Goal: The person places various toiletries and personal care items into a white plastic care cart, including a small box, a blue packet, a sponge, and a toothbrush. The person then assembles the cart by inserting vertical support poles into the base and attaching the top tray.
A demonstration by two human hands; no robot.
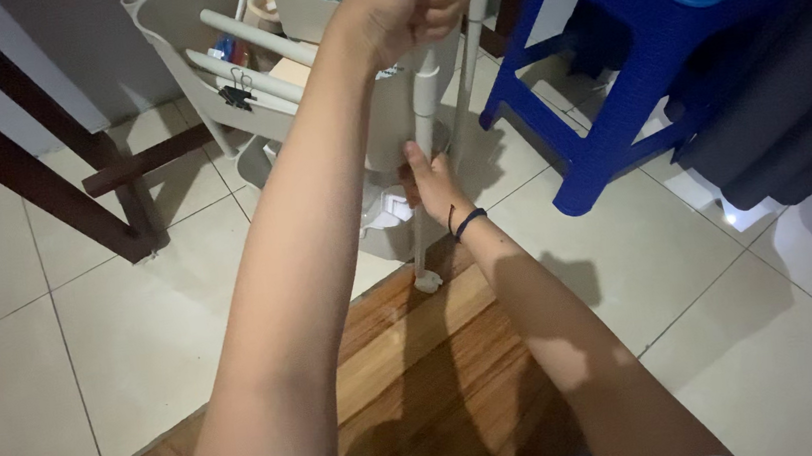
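My left hand is closed around the top of a white plastic pole that stands upright, its foot resting on a brown wooden surface. Lower down, my right hand grips the same pole near its middle; a dark band circles that wrist. A second white pole rises just right of the first. Behind both poles stands a white tiered plastic cart holding small items and loose white tubes.
A blue plastic stool stands at the upper right on pale floor tiles. Dark cloth hangs at the right edge. Dark wooden beams slant across the upper left.
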